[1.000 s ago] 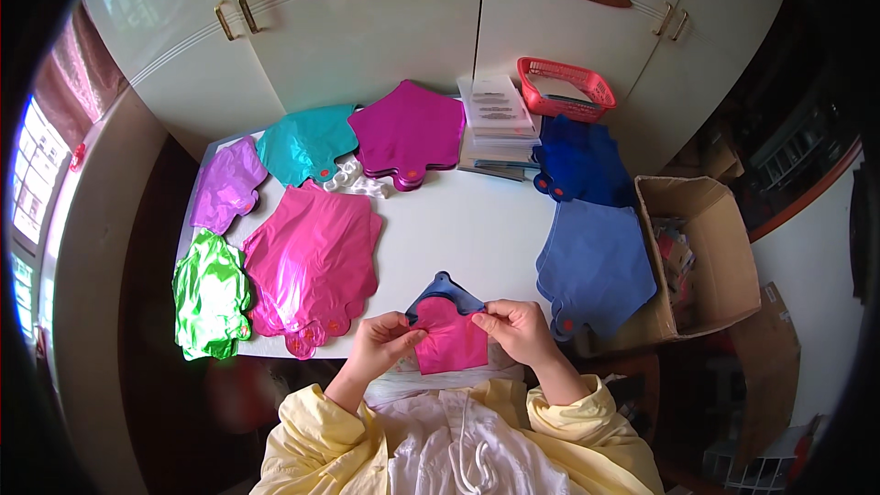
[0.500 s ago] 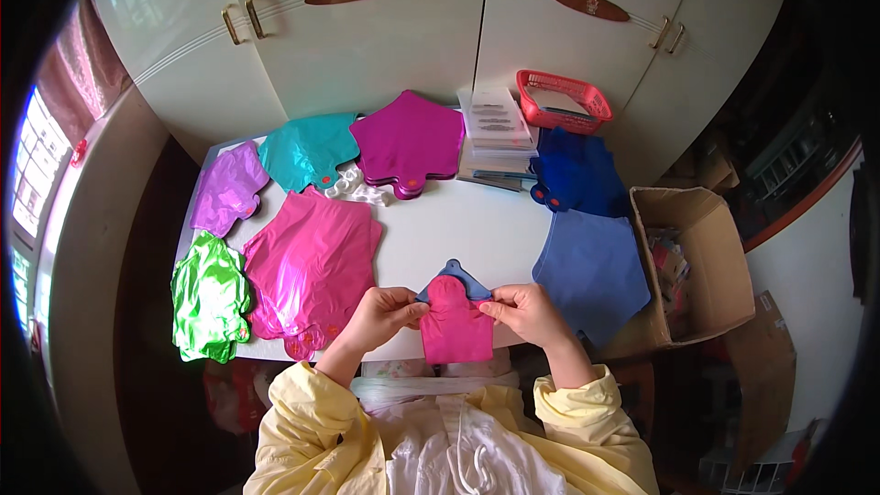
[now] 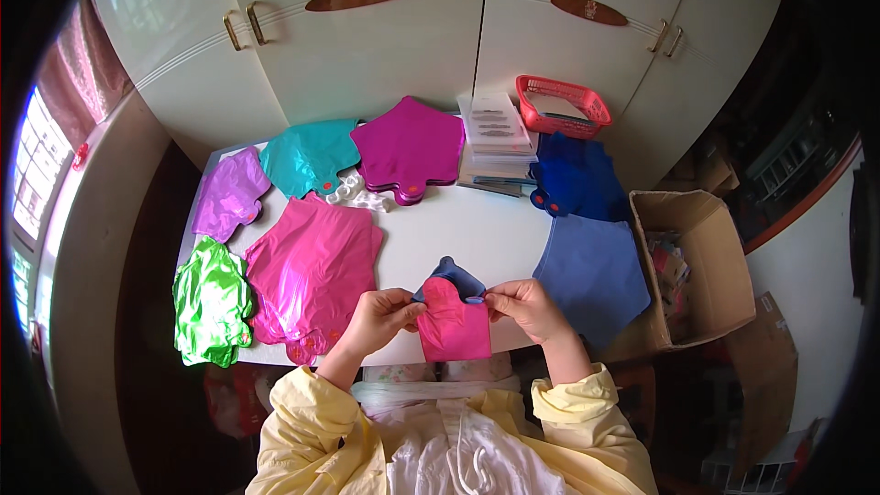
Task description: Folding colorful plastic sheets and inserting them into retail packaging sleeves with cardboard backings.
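Note:
Near the table's front edge, a small folded bright-pink foil balloon (image 3: 454, 335) lies against a folded slate-blue foil piece (image 3: 466, 277). The blue shows behind the pink's rounded top and at its sides. My left hand (image 3: 378, 319) is closed, thumb and fingers pinching the left edge of the two. At the opposite edge my right hand (image 3: 532, 312) pinches the blue corner beside the pink. A larger pile of flat pink foil balloons (image 3: 316, 270) lies to the left, and a flat slate-blue foil sheet (image 3: 594, 275) to the right.
Around the white table (image 3: 449, 229) lie green (image 3: 211, 298), lilac (image 3: 229, 192), teal (image 3: 310, 158), magenta (image 3: 410, 142) and dark blue (image 3: 582, 179) foil piles. White ribbon (image 3: 367, 195), a paper stack (image 3: 498, 133) and a red basket (image 3: 564, 85) stand behind. An open cardboard box (image 3: 715, 266) is at right.
The pink foil's rounded top has shifted slightly left, and more blue shows at its right side. My right hand has moved slightly, still pinching; my left hand keeps its hold.

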A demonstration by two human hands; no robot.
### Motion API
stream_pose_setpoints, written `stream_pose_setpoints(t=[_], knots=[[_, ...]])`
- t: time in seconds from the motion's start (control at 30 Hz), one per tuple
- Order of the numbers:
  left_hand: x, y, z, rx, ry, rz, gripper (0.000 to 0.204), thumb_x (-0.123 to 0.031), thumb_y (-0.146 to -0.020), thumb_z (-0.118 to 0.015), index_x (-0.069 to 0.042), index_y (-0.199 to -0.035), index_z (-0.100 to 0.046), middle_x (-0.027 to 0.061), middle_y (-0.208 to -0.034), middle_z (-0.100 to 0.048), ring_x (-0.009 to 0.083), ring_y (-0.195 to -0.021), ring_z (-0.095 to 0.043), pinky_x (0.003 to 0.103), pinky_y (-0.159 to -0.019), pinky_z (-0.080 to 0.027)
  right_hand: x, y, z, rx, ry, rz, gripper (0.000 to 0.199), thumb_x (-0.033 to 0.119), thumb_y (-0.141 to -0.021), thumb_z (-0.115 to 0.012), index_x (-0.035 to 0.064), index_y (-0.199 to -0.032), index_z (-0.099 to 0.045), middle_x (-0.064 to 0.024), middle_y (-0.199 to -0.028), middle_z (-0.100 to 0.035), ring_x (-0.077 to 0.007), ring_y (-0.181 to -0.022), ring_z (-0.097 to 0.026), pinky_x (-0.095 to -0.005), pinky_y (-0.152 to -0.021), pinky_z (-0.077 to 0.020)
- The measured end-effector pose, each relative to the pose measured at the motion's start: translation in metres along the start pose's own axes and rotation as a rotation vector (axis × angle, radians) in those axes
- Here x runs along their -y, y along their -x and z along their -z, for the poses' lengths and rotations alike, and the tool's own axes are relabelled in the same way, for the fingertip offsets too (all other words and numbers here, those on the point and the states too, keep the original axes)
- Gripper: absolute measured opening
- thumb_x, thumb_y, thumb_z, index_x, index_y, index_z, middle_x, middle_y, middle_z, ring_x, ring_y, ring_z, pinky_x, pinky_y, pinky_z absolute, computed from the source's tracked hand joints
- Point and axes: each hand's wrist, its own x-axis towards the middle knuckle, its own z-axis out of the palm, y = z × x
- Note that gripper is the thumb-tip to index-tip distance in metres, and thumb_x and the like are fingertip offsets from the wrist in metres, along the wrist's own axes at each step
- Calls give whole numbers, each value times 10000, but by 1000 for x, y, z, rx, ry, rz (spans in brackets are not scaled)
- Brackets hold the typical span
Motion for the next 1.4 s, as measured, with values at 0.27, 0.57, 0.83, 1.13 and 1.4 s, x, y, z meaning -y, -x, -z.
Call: stream_pose_setpoints(t=[0.27, 0.57, 0.83, 1.13, 1.4], knots=[[1, 2, -2, -54, -80, -52, 159, -111, -906, -646, 48, -914, -654, 15, -725, -637, 62, -655, -606, 215, -606, -520, -4, -2, -21, -227, 163, 136, 94, 57, -896, -609, -20, -915, -659, -16, -769, -652, -65, -694, -584, -225, -653, -481], [-7, 6, -2, -67, -174, -125, 113, -65, -899, -644, 47, -888, -652, 15, -691, -634, 57, -630, -604, 205, -581, -509, 0, -7, -22, -147, -50, 21, 85, 50, -888, -624, -19, -901, -673, -2, -766, -647, -44, -714, -566, -194, -657, -464], [-6, 6, -5, -82, -195, -141, 97, -46, -896, -638, 50, -887, -651, 22, -702, -637, 59, -627, -605, 204, -575, -509, -2, -8, -26, -219, 37, 85, 104, 74, -894, -635, 11, -825, -679, 1, -697, -623, -46, -638, -556, -189, -594, -460], [-4, 3, -5, -119, -186, -109, 92, -36, -893, -636, 54, -885, -651, 26, -715, -637, 63, -622, -603, 207, -567, -510, -19, -4, -30, -315, 132, 359, 96, 8, -896, -569, -31, -909, -656, -11, -771, -633, -55, -713, -579, -204, -652, -469], [-2, -1, -4, -102, -168, -93, 136, -79, -894, -646, 57, -903, -660, 33, -707, -647, 62, -636, -602, 219, -588, -517, -14, 1, -24, -274, 380, 303, 100, 24, -847, -661, -18, -936, -675, -28, -801, -671, -49, -696, -586, -192, -638, -467]])
